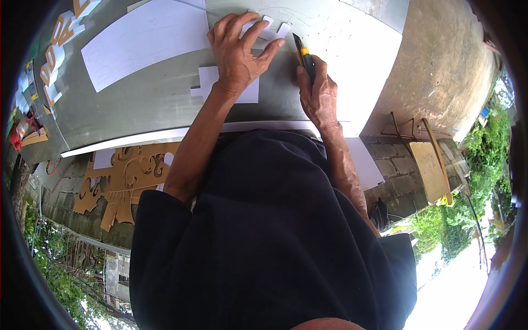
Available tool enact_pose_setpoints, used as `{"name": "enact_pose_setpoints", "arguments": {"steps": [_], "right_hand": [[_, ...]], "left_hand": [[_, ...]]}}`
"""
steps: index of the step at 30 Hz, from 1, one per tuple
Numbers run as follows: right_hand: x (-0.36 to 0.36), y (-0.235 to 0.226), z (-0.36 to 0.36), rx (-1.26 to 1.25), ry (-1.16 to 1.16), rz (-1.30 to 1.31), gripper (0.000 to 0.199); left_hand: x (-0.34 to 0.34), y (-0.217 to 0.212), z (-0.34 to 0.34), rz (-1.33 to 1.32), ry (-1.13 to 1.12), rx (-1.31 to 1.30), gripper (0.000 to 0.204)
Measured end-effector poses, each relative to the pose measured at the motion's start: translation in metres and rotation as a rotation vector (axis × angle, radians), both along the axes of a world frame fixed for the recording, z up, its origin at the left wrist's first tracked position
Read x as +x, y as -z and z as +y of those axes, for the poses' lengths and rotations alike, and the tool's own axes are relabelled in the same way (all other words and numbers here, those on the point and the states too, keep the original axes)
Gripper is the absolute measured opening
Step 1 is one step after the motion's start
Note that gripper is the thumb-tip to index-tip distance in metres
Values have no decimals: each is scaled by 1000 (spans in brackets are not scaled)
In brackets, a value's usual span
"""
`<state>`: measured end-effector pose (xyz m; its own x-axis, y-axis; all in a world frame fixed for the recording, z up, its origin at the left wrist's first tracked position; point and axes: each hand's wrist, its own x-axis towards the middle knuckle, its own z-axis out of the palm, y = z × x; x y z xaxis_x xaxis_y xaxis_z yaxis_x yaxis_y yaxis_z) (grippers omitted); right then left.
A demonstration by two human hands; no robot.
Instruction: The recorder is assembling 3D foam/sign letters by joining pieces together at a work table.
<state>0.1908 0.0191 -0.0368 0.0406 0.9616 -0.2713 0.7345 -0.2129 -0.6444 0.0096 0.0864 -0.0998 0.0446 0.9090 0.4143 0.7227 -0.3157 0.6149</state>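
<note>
The white sheet lies flat on the grey bench. The left hand spreads its fingers over the cut pieces, likely pinning them. The right hand has its grip closed round a yellow-black knife, blade tip to the sheet. Gold fretwork hangs below.

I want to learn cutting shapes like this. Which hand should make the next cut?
Probably the right hand: it already grips the yellow-and-black utility knife, blade tip at the white sheet. The left hand lies flat, pressing the white cut-out pieces steady.
</note>
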Motion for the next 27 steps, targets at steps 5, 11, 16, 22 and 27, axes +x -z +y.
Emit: {"name": "enact_pose_setpoints", "arguments": {"steps": [5,11,16,22,27], "right_hand": [[8,-9,12,-144,171,77,32],[14,-8,9,-178,164,125,30],[17,5,3,-73,52,61,27],[7,10,8,66,-60,-3,27],[2,11,16,103,-96,1,24]], "left_hand": [[12,-7,-15,109,-62,-31,41],[13,-2,-8,128,-27,-47,27],[5,-2,-10,41,52,-59,20],[1,11,-7,-50,66,-7,20],[5,-2,-5,-32,51,-34,24]]}}
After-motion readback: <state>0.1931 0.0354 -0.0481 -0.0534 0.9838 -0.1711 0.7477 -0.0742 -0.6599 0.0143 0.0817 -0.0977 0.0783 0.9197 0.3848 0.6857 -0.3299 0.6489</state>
